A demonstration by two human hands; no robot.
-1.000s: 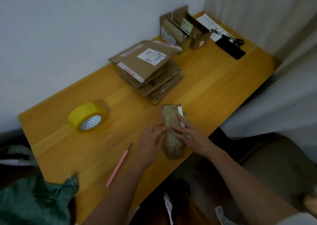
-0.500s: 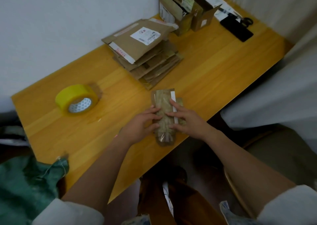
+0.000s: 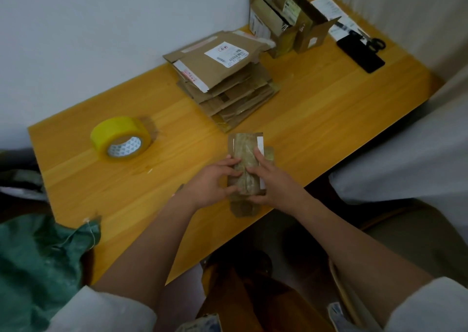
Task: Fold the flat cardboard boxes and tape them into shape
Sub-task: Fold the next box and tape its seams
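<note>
A small flattened cardboard box (image 3: 247, 164), glossy with old tape, is held at the near edge of the wooden bench (image 3: 329, 108); it is grasped by the left hand (image 3: 211, 182) and right hand (image 3: 272, 182); behind lie a yellow tape roll (image 3: 120, 136) and a stack of flat boxes (image 3: 225, 78), its white label unreadable.

The long wooden table (image 3: 329, 108) is honey-yellow with pale grain streaks. At its nine o'clock sits a bright yellow roll of packing tape (image 3: 121, 136), its core white with a grey triangle pattern. The stack of flattened cardboard boxes (image 3: 225, 80) at twelve o'clock is kraft brown, the top one bearing a white label with black print. At one o'clock lies a flat black rectangular phone (image 3: 361, 55).
</note>
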